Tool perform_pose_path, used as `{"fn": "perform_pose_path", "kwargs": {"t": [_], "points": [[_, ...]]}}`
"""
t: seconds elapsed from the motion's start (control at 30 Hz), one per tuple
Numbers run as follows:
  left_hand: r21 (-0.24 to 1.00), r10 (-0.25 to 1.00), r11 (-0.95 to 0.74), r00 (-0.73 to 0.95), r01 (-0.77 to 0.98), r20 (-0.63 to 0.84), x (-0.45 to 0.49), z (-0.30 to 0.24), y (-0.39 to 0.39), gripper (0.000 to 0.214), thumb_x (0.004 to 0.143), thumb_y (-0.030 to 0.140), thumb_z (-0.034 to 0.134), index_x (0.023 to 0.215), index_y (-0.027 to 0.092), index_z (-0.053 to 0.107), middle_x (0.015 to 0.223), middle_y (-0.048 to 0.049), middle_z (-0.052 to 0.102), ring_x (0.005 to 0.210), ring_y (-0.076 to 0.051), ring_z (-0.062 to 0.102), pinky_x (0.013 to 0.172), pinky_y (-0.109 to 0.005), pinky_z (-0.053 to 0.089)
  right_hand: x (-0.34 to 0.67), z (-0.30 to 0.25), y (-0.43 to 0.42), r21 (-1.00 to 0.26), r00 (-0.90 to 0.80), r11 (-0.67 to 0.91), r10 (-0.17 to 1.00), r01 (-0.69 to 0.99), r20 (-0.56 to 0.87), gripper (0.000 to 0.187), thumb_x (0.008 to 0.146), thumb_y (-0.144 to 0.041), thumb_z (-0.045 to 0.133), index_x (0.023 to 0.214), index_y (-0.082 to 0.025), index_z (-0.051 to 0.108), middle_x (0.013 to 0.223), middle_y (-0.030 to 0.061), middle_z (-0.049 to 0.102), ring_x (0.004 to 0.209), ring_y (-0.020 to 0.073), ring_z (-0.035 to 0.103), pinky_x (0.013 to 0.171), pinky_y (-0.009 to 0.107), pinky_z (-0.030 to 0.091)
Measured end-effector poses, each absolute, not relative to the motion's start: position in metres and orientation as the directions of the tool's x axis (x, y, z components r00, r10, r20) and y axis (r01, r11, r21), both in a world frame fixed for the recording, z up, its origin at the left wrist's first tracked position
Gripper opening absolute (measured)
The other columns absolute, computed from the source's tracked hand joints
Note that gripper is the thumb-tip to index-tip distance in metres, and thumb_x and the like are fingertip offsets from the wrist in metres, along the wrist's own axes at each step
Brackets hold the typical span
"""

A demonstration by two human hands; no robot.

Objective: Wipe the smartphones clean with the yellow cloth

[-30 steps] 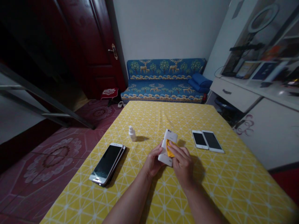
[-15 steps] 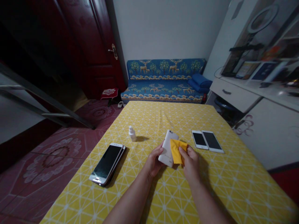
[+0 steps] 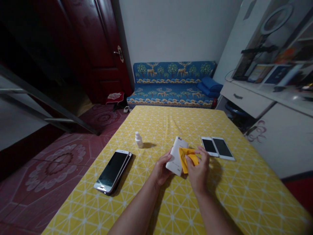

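My left hand (image 3: 161,169) grips a white phone (image 3: 176,155) by its lower left edge, back side up, tilted above the yellow tablecloth (image 3: 171,202). My right hand (image 3: 198,171) pinches a small orange cloth (image 3: 188,156) held against the phone's right side. Both hands hover over the middle of the table.
Two stacked phones (image 3: 112,171) lie screen up at the left edge. A small white dropper bottle (image 3: 138,140) stands behind them. Two more phones (image 3: 217,147) lie side by side at the right. A blue sofa (image 3: 171,85) and a white cabinet (image 3: 269,104) lie beyond.
My right hand lifted the cloth off the phone's back and moved it right, then bunched it back against the phone's right edge. The left hand held the phone almost still.
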State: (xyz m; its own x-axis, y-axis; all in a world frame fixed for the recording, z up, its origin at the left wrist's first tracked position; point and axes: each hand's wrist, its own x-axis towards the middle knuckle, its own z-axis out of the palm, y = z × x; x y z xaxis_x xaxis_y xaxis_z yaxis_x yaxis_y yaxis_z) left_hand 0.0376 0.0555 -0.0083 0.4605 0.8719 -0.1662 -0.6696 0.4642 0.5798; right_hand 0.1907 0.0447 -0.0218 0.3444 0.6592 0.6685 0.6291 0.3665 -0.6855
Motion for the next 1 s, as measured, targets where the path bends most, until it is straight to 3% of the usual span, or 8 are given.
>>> {"fn": "perform_pose_path", "kwargs": {"t": [0.07,0.1,0.27,0.47,0.7,0.9,1.0], "points": [[0.586,0.871,0.463,0.465,-0.665,-0.16,0.038,-0.007,0.055,0.058,0.08,0.029,0.064,0.136,0.016,0.053,0.115,-0.0133,0.066,0.084,-0.021,0.064,0.068,-0.031,0.053,0.189,-0.016,0.043,-0.678,0.364,0.344,0.643,0.649,0.674,0.007,0.087,-0.026,0.059,0.092,-0.021,0.061,0.124,0.0133,0.054,0.119,0.0274,0.053,0.097,0.051,0.048],[0.587,0.87,0.464,0.467,-0.663,-0.16,0.038,-0.006,0.055,0.057,0.08,0.029,0.064,0.135,0.016,0.054,0.114,-0.013,0.066,0.083,-0.021,0.064,0.068,-0.031,0.053,0.188,-0.014,0.043,-0.678,0.36,0.348,0.645,0.647,0.674,0.009,0.088,-0.025,0.057,0.088,-0.02,0.064,0.122,0.0129,0.054,0.118,0.0268,0.054,0.097,0.049,0.049],[0.577,0.871,0.46,0.47,-0.675,-0.144,0.037,-0.004,0.054,0.057,0.08,0.028,0.064,0.136,0.018,0.053,0.115,-0.0122,0.066,0.086,-0.022,0.065,0.071,-0.036,0.055,0.189,-0.013,0.043,-0.662,0.232,0.387,0.724,0.642,0.649,0.026,0.092,-0.028,0.053,0.111,-0.023,0.07,0.124,0.0116,0.054,0.116,0.0246,0.057,0.092,0.042,0.054],[0.574,0.89,0.438,0.424,-0.691,-0.169,0.037,-0.006,0.055,0.056,0.078,0.028,0.067,0.132,0.017,0.057,0.105,-0.0101,0.07,0.075,-0.017,0.064,0.067,-0.029,0.053,0.192,-0.016,0.044,-0.599,0.111,0.422,0.749,0.68,0.653,0.03,0.09,-0.032,0.058,0.118,-0.025,0.068,0.131,0.012,0.048,0.12,0.0262,0.054,0.094,0.043,0.053],[0.574,0.881,0.451,0.444,-0.683,-0.164,0.036,-0.006,0.055,0.051,0.079,0.028,0.067,0.127,0.016,0.06,0.103,-0.0099,0.069,0.078,-0.018,0.064,0.071,-0.031,0.054,0.194,-0.004,0.04,-0.448,0.076,0.355,0.709,0.82,0.701,0.023,0.087,-0.032,0.062,0.108,-0.03,0.072,0.139,0.0086,0.044,0.132,0.034,0.036,0.105,0.06,0.038],[0.528,0.879,0.469,0.43,-0.707,-0.205,0.034,-0.011,0.058,0.05,0.08,0.028,0.065,0.128,0.015,0.057,0.097,-0.0096,0.069,0.076,-0.019,0.065,0.066,-0.033,0.056,0.194,-0.008,0.042,-0.472,-0.026,0.434,0.756,0.768,0.654,0.037,0.094,-0.023,0.047,0.127,-0.028,0.061,0.108,0.0093,0.058,0.105,0.025,0.054,0.092,0.048,0.049],[0.504,0.876,0.479,0.428,-0.719,-0.222,0.033,-0.009,0.06,0.051,0.081,0.027,0.063,0.13,0.015,0.055,0.098,-0.0104,0.07,0.077,-0.021,0.066,0.064,-0.033,0.056,0.197,-0.011,0.042,-0.544,-0.034,0.456,0.788,0.704,0.615,0.044,0.093,-0.028,0.051,0.136,-0.026,0.051,0.116,0.0103,0.057,0.11,0.0247,0.056,0.094,0.044,0.051]]}}
